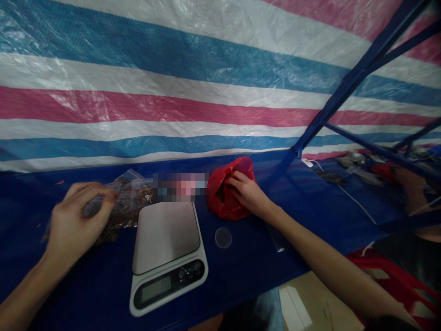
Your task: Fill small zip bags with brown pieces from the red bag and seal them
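My left hand (77, 214) is closed in a pinch, thumb and fingertips meeting at the edge of a clear zip bag (129, 188). Several such bags with small brown bits inside lie beneath and beside it. On the right, a red plastic bag (227, 202) stands crumpled with its mouth open. My right hand (250, 193) is at that mouth, fingers bent over the rim; the fingertips are partly hidden. Between the hands sits a white digital kitchen scale (167, 241), its metal plate bare and the display lit. A small clear round disc (223, 238) lies right of the scale.
The blue tabletop (248, 262) ends against a striped tarp (172, 82). A blue metal frame (330, 105) slants up on the right. Beyond it are another person's arm (415, 188), a white cord (358, 204) and a red plastic stool (386, 280). A blurred patch hides something behind the scale.
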Available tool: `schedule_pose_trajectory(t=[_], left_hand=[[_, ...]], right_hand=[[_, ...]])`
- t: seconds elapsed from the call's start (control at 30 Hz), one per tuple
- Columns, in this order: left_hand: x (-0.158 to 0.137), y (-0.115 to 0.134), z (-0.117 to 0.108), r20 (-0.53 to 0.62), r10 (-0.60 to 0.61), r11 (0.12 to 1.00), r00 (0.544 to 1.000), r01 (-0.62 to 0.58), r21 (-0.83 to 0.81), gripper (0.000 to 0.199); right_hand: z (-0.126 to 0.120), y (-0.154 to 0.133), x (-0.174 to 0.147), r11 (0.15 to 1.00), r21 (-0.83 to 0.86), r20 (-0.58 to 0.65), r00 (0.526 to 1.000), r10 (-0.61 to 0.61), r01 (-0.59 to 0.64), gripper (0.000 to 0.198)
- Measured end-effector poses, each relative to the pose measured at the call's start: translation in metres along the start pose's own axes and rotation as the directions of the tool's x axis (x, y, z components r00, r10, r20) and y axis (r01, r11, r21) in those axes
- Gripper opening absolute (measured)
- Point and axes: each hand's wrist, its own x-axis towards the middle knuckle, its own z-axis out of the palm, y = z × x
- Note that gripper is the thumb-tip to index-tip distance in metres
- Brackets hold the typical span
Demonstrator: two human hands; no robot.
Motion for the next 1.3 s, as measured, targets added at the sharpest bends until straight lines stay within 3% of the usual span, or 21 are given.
schedule_pose_trajectory(t=[0.17,0.43,0.53,0.63,0.77,0.87,0.97,1.1,1.3], left_hand=[[-0.002,0.003,-0.003,0.025,-0.068,0.997,0.997,0.069,-0.033,0.009],[0.002,0.01,-0.009,0.022,-0.101,0.992,0.995,0.102,-0.073,0.004],[0.001,0.013,-0.011,0.021,-0.085,0.992,0.996,0.087,-0.094,0.006],[0.002,0.015,-0.01,0.001,-0.055,0.995,0.998,0.055,-0.082,0.006],[0.003,0.016,-0.009,-0.008,-0.039,0.996,0.999,0.039,-0.081,0.011],[0.003,0.015,-0.007,-0.028,-0.024,0.997,0.999,0.022,-0.068,0.012],[0.003,0.011,-0.006,-0.049,-0.011,0.999,0.999,0.009,-0.05,0.013],[0.002,0.007,-0.005,-0.058,-0.003,1.0,0.998,0.001,-0.028,0.014],[0.002,0.003,-0.004,-0.069,-0.008,1.0,0.998,0.008,-0.01,0.016]], right_hand=[[-0.002,0.002,0.0,0.991,0.134,-0.019,1.0,-0.001,0.003,0.028],[-0.008,0.011,0.003,0.882,0.469,-0.145,0.979,0.141,-0.057,0.013],[-0.01,0.017,0.009,0.867,0.495,-0.269,0.941,0.203,-0.046,0.008],[-0.012,0.026,0.016,0.906,0.423,-0.348,0.917,0.196,-0.033,0.009],[-0.016,0.032,0.013,0.963,0.27,-0.296,0.95,0.101,-0.018,0.02],[-0.019,0.029,0.005,0.984,0.177,-0.275,0.959,0.074,-0.025,0.017],[-0.018,0.025,0.001,0.995,0.104,-0.149,0.988,0.029,-0.013,0.012],[-0.012,0.02,0.001,0.997,0.059,0.002,0.999,0.039,-0.039,0.017],[-0.012,0.015,-0.001,0.991,0.107,0.034,0.997,0.075,-0.078,0.023]])
